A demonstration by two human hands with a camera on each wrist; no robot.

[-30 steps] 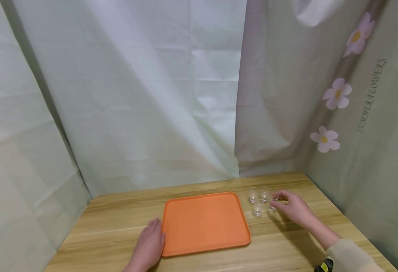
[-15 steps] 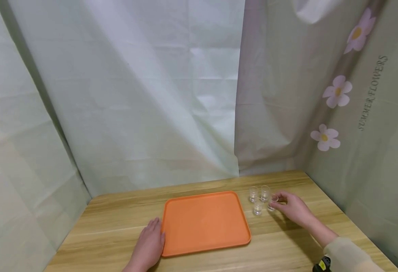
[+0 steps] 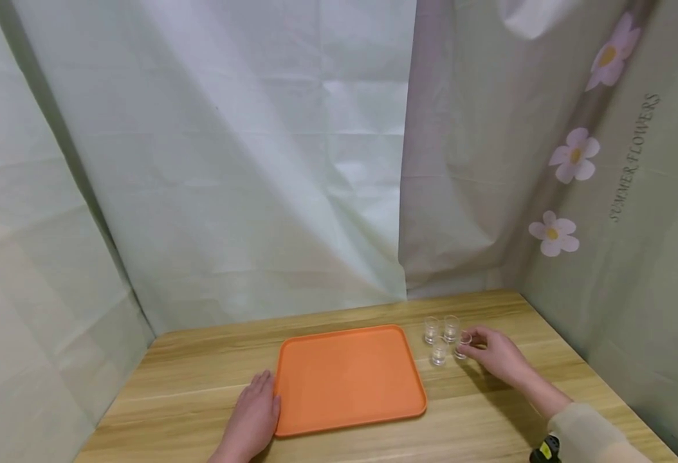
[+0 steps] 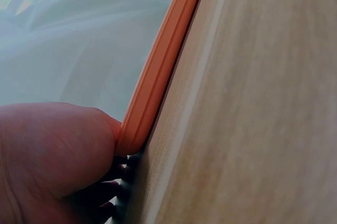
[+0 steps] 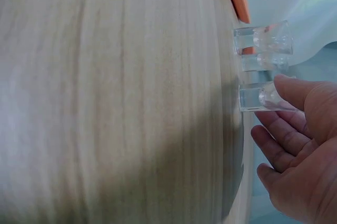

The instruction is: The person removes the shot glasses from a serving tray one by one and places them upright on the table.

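Observation:
A small clear shot glass (image 3: 461, 348) stands upright on the table, pinched between the thumb and fingers of my right hand (image 3: 498, 354). In the right wrist view the thumb lies on that shot glass (image 5: 251, 98) near its rim, and its base meets the wood. Three more shot glasses (image 3: 439, 354) stand close by on its left. My left hand (image 3: 252, 415) lies by the left edge of an orange tray (image 3: 350, 382), fingers extended along the table. Its thumb touches the tray's rim (image 4: 158, 71) in the left wrist view; the other fingers are mostly hidden there.
The wooden table (image 3: 188, 379) is bounded by pale hanging curtains (image 3: 229, 193) at the back and both sides. The right curtain carries printed flowers (image 3: 553, 234). A dark object with a yellow patch (image 3: 545, 450) shows by the right sleeve.
My right hand and the pinched shot glass have shifted slightly left, closer to the other glasses. The left hand and the tray stay in place.

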